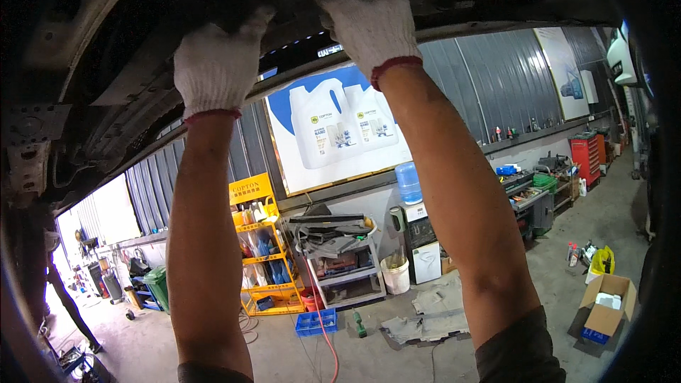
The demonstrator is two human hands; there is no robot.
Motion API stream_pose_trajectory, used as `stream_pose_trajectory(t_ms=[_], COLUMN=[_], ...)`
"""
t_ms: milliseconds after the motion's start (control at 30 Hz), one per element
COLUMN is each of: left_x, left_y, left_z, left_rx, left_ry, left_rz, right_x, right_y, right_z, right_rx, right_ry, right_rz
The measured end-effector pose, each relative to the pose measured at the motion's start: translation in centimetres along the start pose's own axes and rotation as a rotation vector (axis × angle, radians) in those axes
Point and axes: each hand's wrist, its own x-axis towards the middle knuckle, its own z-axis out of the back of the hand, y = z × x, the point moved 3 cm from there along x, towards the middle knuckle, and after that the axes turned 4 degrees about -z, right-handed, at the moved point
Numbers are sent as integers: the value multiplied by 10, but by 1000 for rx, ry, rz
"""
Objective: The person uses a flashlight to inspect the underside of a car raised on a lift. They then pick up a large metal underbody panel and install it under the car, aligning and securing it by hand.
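Observation:
Both my arms reach up to the dark underside of a raised vehicle [135, 78]. My left hand [218, 67], in a white knit glove with a red cuff, is against the dark underbody, its thumb stretched toward the right. The other fingers are lost in shadow. Farther right and slightly higher, my right hand [372, 25] wears a matching glove and also touches the underbody. Its fingertips are hidden in the dark, so I cannot make out what either hand grips. Below the hands, a long dark edge of the underbody [305, 67] runs across.
A yellow rack [273, 261] and a grey cart [347, 273] piled with dark parts stand by the wall. A blue crate [316, 323], red hose [328, 344], torn sheeting [425, 326] and open cardboard box [608, 301] lie on the floor. Someone's leg [71, 305] shows far left.

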Motion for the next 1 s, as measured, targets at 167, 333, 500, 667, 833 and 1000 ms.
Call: stream_pose_trajectory(t_ms=[167,333,500,667,833,1000], left_x=[2,-5,-5,-4,-7,-21], left_y=[9,-15,-14,-14,-23,-34], left_z=[4,27,26,24,26,25], left_rx=[85,-64,-46,29,139,58], left_ry=[-124,89,18,99,-26,-576], left_rz=[-198,174,169,176,55,-331], right_x=[3,-6,-13,3,5,14], right_y=[18,-11,-67,-71,-53,-65], right_z=[16,38,93,77,89,74], right_rx=[373,127,178,361,152,164], right_ry=[242,107,-382,-212,-234,-309], right_rz=[-319,-170,92,-43,-101,18])
